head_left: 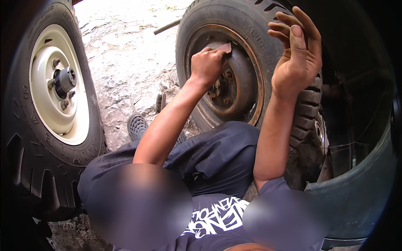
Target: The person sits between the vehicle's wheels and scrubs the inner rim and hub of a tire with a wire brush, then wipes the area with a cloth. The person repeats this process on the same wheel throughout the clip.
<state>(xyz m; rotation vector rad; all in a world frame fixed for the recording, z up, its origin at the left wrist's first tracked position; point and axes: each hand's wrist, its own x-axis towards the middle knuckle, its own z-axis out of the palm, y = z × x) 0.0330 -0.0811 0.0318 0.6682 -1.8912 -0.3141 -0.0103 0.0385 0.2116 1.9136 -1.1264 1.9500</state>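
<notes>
My left hand [207, 66] is closed on a small folded piece of reddish-brown sandpaper [227, 47]. It presses the sandpaper to the upper part of a rusty, dark wheel rim [241, 71], whose hub and nuts show below my wrist. Around that rim sits a black tyre [188, 42]. Raised beside the tyre's right side, my right hand [296, 62] is open, its fingers loosely bent and nothing visible in them. Whether it touches the tread, I cannot tell.
At the left stands another wheel with a cream-coloured rim [52, 96] and chunky black tyre [31, 138]. A brush [159, 103] and a dark rod [167, 27] lie on the rough stone ground [125, 54]. A curved green panel [351, 188] rises at the right.
</notes>
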